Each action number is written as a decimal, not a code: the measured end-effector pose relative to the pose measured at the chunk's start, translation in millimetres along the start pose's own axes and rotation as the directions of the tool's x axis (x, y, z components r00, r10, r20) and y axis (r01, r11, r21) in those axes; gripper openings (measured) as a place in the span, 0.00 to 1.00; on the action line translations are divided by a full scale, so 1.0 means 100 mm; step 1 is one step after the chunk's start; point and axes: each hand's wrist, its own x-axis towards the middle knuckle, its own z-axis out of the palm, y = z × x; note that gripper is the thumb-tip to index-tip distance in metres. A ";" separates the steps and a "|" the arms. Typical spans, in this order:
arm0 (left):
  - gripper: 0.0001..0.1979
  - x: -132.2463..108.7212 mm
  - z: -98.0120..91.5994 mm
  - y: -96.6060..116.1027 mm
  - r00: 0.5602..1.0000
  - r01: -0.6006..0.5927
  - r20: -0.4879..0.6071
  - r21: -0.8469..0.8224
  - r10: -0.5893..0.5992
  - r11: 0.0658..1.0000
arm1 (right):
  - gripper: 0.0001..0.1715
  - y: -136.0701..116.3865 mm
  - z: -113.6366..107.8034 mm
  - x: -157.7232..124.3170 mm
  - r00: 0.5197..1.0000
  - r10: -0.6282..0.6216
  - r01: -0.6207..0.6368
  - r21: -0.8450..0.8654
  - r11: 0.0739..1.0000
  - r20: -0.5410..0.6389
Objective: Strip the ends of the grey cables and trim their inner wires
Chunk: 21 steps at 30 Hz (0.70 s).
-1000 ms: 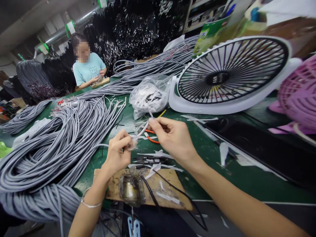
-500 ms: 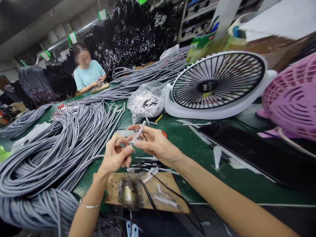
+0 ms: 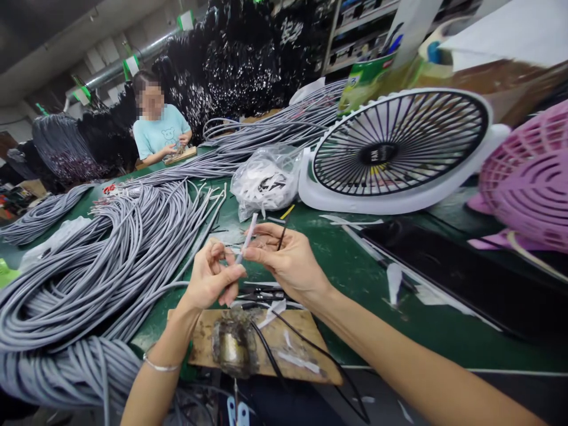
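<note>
Pinching a thin white strip [image 3: 247,236] between left hand [image 3: 212,278] and right hand [image 3: 284,257], grey cables [image 3: 110,248] left; white fan [image 3: 399,154], plastic bag [image 3: 266,180] behind

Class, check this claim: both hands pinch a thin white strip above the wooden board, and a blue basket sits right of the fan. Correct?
Not quite. The head view shows the basket is pink, not blue. The left hand and right hand do pinch the white strip above the wooden board, beside the fan.

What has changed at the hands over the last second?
The right hand drew back from the plastic bag to meet the left hand; both now pinch a thin white strip. The grey cables, fan and wooden board stayed put.
</note>
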 end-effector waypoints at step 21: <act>0.36 -0.03 -0.03 0.04 0.993 0.074 0.092 -0.033 -0.071 0.997 | 0.24 -0.09 0.02 -0.03 0.979 0.192 -0.191 -0.019 0.981 0.063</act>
